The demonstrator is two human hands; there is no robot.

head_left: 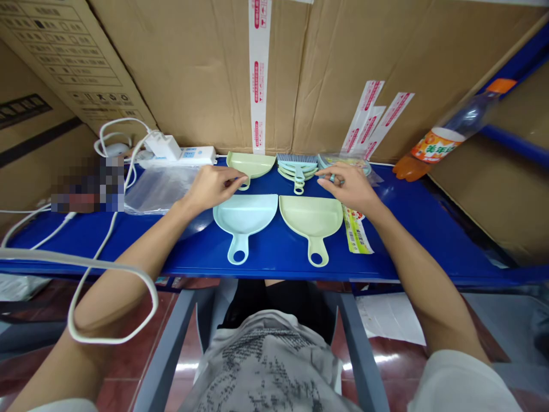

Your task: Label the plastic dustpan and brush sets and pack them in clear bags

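My left hand [217, 186] is over the back left of the blue table, fingers loosely bent, thumb at the handle of a pale green dustpan [253, 164]. Whether it touches the handle is hard to tell. My right hand [351, 186] has a ring on one finger; its thumb and fingers are apart, with no held object visible. It is beside a stack of small dustpans with a light blue brush [297, 166] on top, and partly covers a plastic-wrapped set [364, 164]. Closer to me lie a light blue dustpan [246, 214] and another green dustpan [311, 217], handles toward me.
On the left are clear plastic bags [158, 186], a white power strip [197, 155] and looping white cables [114, 223]. A printed packet [358, 234] lies right of the dustpans. An orange drink bottle [446, 140] leans at the right. Cardboard [193, 74] walls the back.
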